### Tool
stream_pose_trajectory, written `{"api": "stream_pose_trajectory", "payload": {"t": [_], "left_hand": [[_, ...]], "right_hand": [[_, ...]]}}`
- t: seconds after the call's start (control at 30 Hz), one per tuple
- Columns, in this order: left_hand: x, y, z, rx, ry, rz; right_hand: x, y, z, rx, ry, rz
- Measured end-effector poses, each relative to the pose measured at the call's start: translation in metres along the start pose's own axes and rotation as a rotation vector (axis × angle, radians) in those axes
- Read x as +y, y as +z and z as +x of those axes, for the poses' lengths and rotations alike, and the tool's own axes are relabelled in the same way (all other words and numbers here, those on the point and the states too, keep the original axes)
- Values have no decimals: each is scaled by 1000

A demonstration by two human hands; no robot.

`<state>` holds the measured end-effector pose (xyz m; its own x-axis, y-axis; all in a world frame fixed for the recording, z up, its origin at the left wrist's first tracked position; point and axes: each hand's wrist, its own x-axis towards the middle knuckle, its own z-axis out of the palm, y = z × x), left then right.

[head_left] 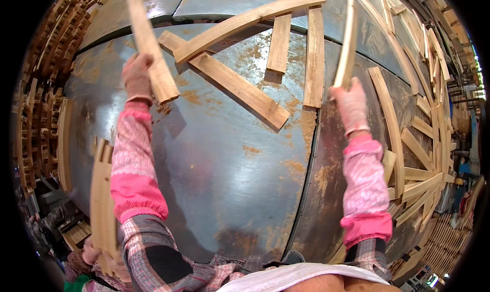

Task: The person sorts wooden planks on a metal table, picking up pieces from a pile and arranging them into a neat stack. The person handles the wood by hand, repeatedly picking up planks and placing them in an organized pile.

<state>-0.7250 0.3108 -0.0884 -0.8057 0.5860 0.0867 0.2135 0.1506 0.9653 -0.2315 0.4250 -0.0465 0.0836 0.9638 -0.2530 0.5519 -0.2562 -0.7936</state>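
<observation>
Wooden slats point(149, 47) upright in both raised, gloved hands point(137, 77).

Quick count:
- gloved hands: 2, left hand point(137, 73) at 10 o'clock, right hand point(351, 104) at 2 o'clock
- wooden slats held up: 2, left slat point(151, 47) and right slat point(347, 42), one per grip
- loose slats on metal desk point(224, 154) around 12 o'clock: about 5, one curved point(245, 22)
- slat piles at 3 and 9 o'clock: too many to count
</observation>
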Motion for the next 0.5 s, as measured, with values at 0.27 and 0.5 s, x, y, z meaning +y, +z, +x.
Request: {"api": "stream_pose_trajectory", "payload": {"t": [0.27,0.5], "left_hand": [[72,133,6,-592,155,885],[77,146,-39,-875,100,1085]], "right_hand": [[-62,76,-6,-35,45,-798],[-54,113,-1,-69,57,-645]]}}
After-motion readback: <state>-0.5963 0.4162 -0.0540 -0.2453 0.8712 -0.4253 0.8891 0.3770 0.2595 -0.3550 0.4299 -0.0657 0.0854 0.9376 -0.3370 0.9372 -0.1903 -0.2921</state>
